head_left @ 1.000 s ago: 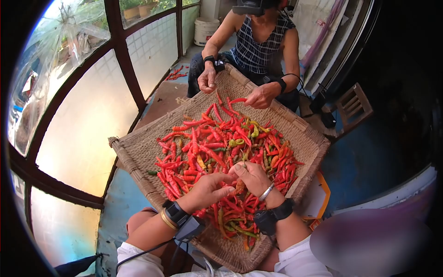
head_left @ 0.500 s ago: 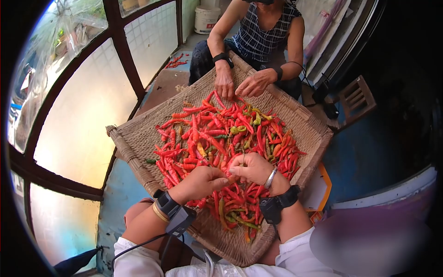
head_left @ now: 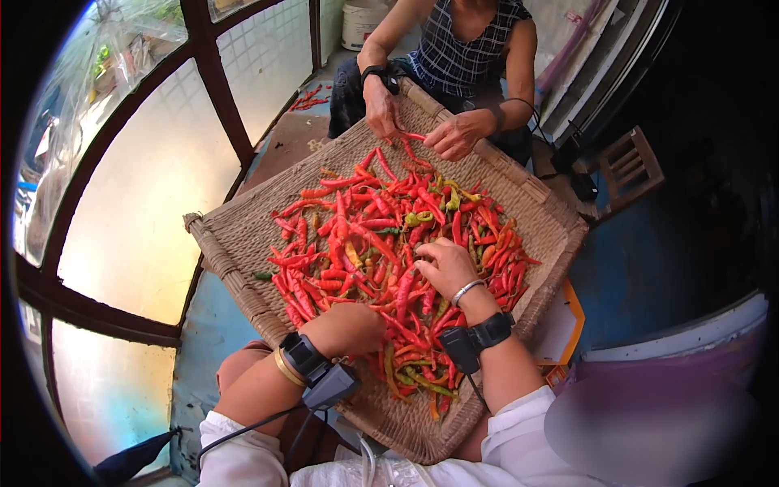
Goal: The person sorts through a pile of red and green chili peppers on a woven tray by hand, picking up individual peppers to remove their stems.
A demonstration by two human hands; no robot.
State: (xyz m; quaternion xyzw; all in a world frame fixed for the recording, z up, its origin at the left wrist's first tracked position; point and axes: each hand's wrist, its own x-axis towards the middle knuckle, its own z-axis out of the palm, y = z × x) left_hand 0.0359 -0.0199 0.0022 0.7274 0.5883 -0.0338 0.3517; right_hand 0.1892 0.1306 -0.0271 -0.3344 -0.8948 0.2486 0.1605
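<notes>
Red chili peppers (head_left: 375, 241), with a few green and yellowish ones among them, lie heaped on a woven tray (head_left: 243, 215). My right hand (head_left: 451, 266) is over the middle of the heap, fingers bent downward and slightly apart, close to a large red chili (head_left: 403, 292). No chili shows clearly between those fingers. My left hand (head_left: 354, 328) is low over the near left part of the heap, back upward. Its fingers are hidden, so whatever it may hold cannot be seen.
Across the tray a person's two hands (head_left: 457, 135) hold a red chili (head_left: 412, 135). More chilies (head_left: 308, 99) lie on the floor beyond. A small wooden stool (head_left: 631, 169) stands at right, a white bucket (head_left: 361, 24) at the back. Framed window panes (head_left: 130, 203) line the left.
My hands have parted: the right moved up and rightward, the left dropped lower with its fingers out of sight. The other person's hands lifted a red chili off the tray.
</notes>
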